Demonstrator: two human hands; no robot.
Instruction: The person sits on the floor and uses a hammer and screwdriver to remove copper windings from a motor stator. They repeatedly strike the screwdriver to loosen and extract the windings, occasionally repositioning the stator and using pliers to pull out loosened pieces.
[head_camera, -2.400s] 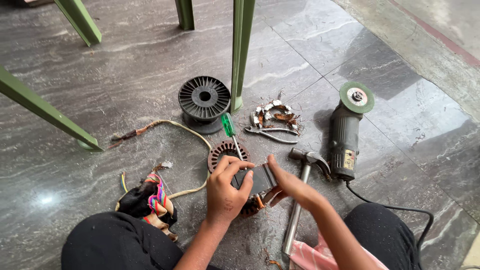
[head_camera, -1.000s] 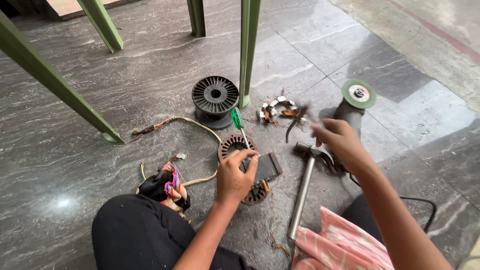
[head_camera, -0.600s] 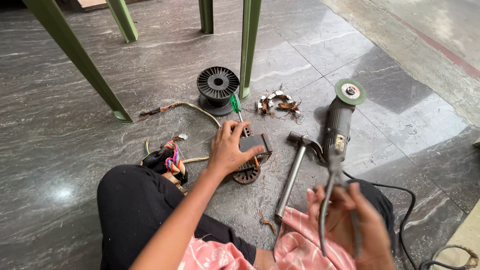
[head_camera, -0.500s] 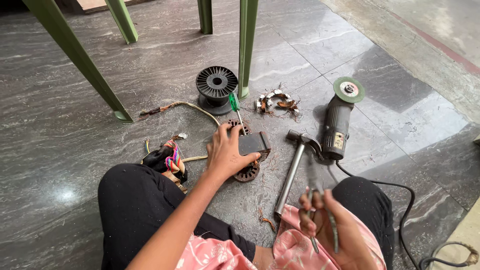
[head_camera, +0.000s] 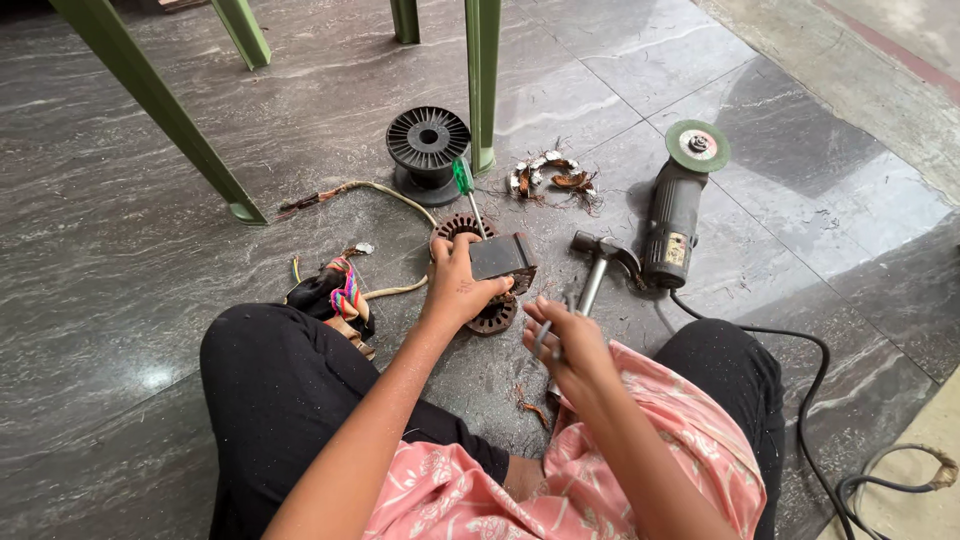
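Note:
My left hand (head_camera: 458, 283) grips a round motor stator (head_camera: 487, 285) on the floor, with a dark rectangular block (head_camera: 502, 256) resting on top of it. My right hand (head_camera: 560, 340) is just to the right of the stator and holds a thin metal tool (head_camera: 547, 330), seemingly pliers, its tip pointing toward the stator. A green-handled screwdriver (head_camera: 466, 190) lies just beyond the stator. A hammer (head_camera: 596, 271) lies to the right of my right hand.
An angle grinder (head_camera: 679, 205) with its cord (head_camera: 810, 400) lies at the right. A black wire spool (head_camera: 428, 145) stands by green furniture legs (head_camera: 483, 80). Copper wire scraps (head_camera: 552, 180) and a bundle of coloured wires (head_camera: 338, 292) lie nearby.
My right hand reached to the tools at the right, drew back over my lap with a metal tool, and has now come forward next to the stator. My left hand stayed on the stator.

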